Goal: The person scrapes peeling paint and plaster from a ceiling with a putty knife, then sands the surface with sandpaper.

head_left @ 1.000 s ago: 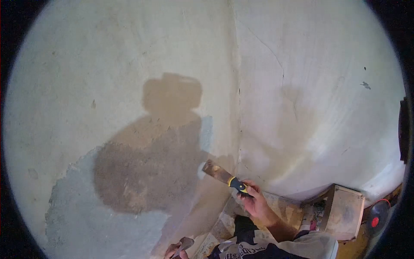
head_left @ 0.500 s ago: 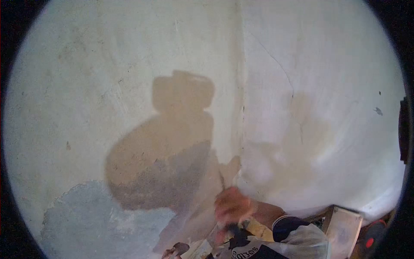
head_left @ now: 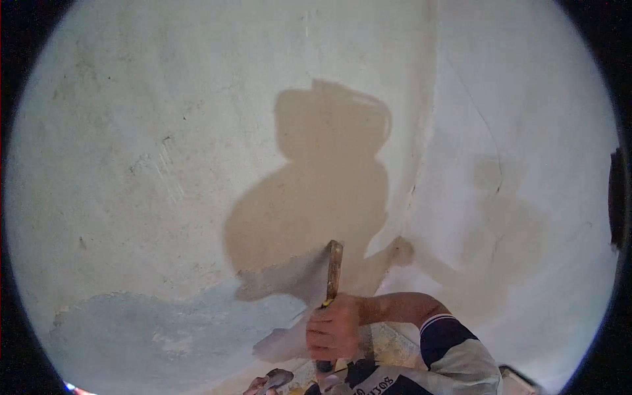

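My right hand point(head_left: 332, 331) is closed around the handle of a scraper point(head_left: 334, 270). Its narrow, brown-stained blade points up, the tip overlapping the ragged paint edge on the wall point(head_left: 329, 39). Yellow shows just above my fist, and the black handle end sticks out below. At the bottom edge, my left hand point(head_left: 255, 386), partly cut off, has its fingers closed on a dark grey, rounded thing point(head_left: 280, 377) whose kind I cannot tell. A bare grey-blue patch point(head_left: 131, 329) spreads under the cream paint.
A room corner point(head_left: 421, 145) runs upright to the right, beside a cracked white wall point(head_left: 559, 131). Shadows of my head and arm fall across both walls. A wooden box edge point(head_left: 520, 380) shows at bottom right, and a dark object point(head_left: 617, 197) hangs at the far right.
My view has swung left and up, shifting the corner rightward. The right hand, blurred before, is now sharp, with the scraper blade plainly visible at the paint edge.
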The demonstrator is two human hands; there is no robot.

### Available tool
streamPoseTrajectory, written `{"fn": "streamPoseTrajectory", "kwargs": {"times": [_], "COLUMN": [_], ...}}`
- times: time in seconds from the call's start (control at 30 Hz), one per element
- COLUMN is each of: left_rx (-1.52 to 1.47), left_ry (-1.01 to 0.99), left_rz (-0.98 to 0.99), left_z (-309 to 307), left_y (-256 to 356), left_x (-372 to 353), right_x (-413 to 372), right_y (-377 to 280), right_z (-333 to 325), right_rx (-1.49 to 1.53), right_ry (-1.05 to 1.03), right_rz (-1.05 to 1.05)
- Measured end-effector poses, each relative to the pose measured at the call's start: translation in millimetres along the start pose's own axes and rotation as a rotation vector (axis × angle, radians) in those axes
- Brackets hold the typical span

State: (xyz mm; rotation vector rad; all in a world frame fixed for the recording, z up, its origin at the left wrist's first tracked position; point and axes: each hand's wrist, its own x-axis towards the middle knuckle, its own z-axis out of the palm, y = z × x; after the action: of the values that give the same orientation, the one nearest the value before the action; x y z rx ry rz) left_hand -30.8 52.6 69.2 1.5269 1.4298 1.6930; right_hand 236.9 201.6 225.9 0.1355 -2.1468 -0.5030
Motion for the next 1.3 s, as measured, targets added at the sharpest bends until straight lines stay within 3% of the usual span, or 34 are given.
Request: {"fn": "streamPoseTrajectory", "kwargs": {"times": [0.23, 0.3, 0.37, 0.43, 0.53, 0.6, 0.67, 0.73, 0.83, 0.93, 1.03, 1.13, 1.3], "left_rx": [0.050, -0.025, 0.022, 0.221, -0.093, 0.031, 0.110, 0.121, 0.052, 0.037, -0.022, -0.044, -0.147], "left_ry": [0.064, 0.112, 0.163, 0.207, 0.249, 0.310, 0.336, 0.339, 0.339, 0.319, 0.340, 0.312, 0.279], "left_rz": [0.191, 0.125, 0.132, 0.199, 0.080, 0.117, 0.104, 0.059, 0.134, 0.240, 0.130, 0.143, 0.044], "left_z": [19.7, 33.7, 40.9, 40.8, 58.2, 56.7, 53.3, 43.3, 37.5, 15.6, -11.7, -22.5, -32.5], "left_y": [13.8, 19.1, 16.8, 14.9, 21.4, 21.1, 28.8, 30.0, 52.5, 68.3, 60.6, 88.7, 106.3], "left_x": [1.0, -5.3, -13.6, -27.3, -44.5, -55.4, -70.2, -84.3, -87.9, -99.1, -138.8, -153.1, -174.5], "right_x": [-0.5, 12.8, 14.9, 0.8, -26.1, -25.2, -13.2, 5.5, -25.5, -49.2, -89.5, -100.9, -116.3], "right_y": [1.3, -11.1, -6.2, 14.4, -32.6, -27.7, -6.4, 15.2, -18.4, -81.6, -169.8, -242.8, -296.0], "right_z": [-7.8, -18.4, -24.5, -24.7, -4.8, -0.8, -14.2, -28.4, -13.9, 8.8, 48.4, 53.1, 34.5], "right_rx": [0.121, 0.197, 0.265, 0.340, 0.449, 0.298, 0.231, 0.236, 0.242, 0.559, 0.607, 0.644, 0.642], "right_ry": [-0.030, -0.030, 0.020, 0.136, -0.336, -0.176, -0.078, -0.066, -0.144, 0.071, -0.012, -0.311, -0.254], "right_rz": [-0.118, -0.348, -0.361, -0.142, -0.386, -0.504, -0.437, -0.213, -0.043, 0.288, 0.791, 1.496, 1.484]}}
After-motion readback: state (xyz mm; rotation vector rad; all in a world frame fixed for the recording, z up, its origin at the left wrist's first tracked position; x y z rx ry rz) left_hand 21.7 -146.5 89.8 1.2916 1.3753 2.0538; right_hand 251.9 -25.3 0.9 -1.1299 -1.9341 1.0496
